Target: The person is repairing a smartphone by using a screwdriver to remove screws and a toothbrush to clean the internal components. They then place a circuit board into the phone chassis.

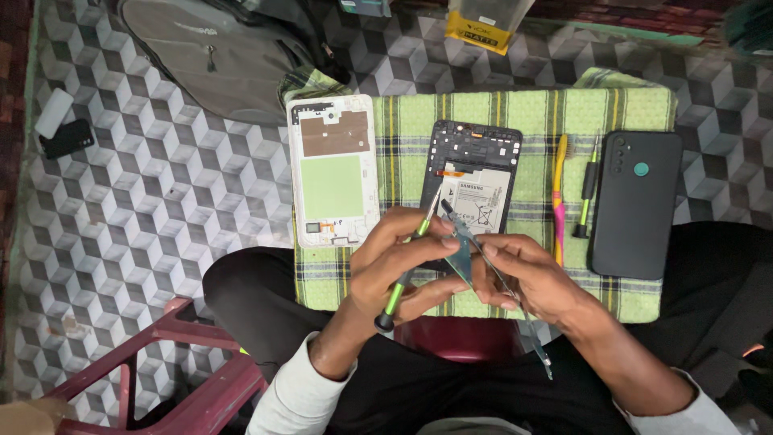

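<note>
Lower end of the opened phone [469,189] hidden behind both hands. Part of the green screwdriver [407,258] covered by the left hand [394,262]. Small thing pinched in the right hand [523,278] too blurred to tell. Grey bag [217,52] and yellow packet [483,24] cut off by the top edge. Red stool [185,379] cut off at the bottom edge.
</note>
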